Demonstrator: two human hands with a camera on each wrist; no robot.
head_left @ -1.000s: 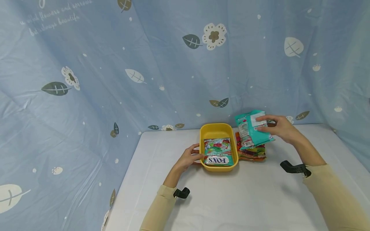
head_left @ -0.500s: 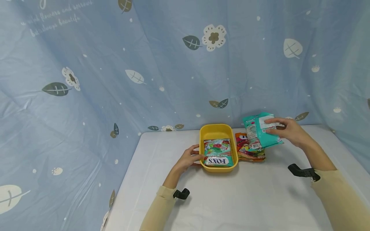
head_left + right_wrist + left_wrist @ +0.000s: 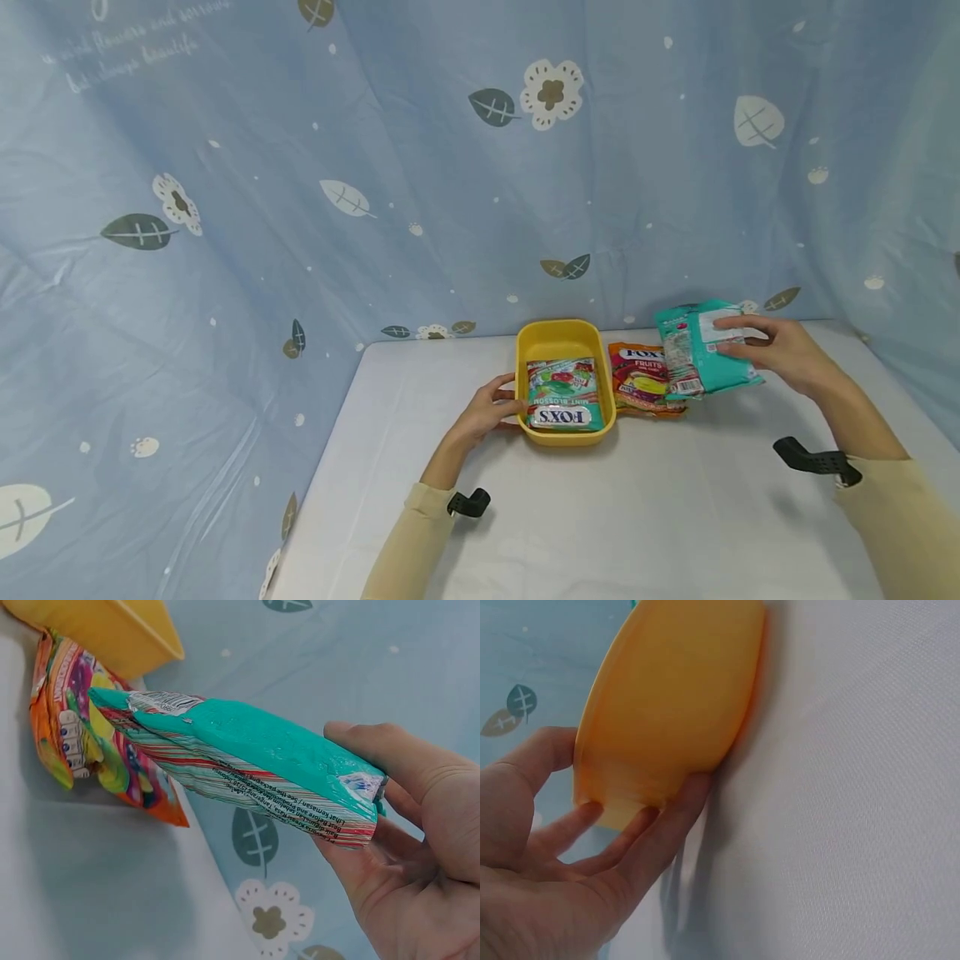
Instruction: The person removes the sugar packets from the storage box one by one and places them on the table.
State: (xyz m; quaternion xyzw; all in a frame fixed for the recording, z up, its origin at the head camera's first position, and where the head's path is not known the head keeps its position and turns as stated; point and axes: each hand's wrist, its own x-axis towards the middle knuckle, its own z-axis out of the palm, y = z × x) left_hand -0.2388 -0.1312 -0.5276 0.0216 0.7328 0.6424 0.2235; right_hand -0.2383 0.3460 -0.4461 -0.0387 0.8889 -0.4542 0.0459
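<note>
A yellow plastic container stands on the white table, with a teal Fox's Mint Blossom candy bag lying flat inside. My left hand grips the container's left side, its fingers against the outer wall and a digit at the rim. Between thumb and fingers, my right hand pinches a second teal candy bag by its right edge, back label up. This bag is raised above the table, as the right wrist view shows. It partly covers an orange Fox's Fruits candy bag lying right beside the container.
Behind the white table hangs a blue curtain with leaf and flower prints, close to the table's back edge. Black wrist cameras sit on both forearms, the right one held over the table.
My right hand has moved right and slightly toward me with the teal bag, uncovering more of the orange bag. The left hand and the container have stayed put.
</note>
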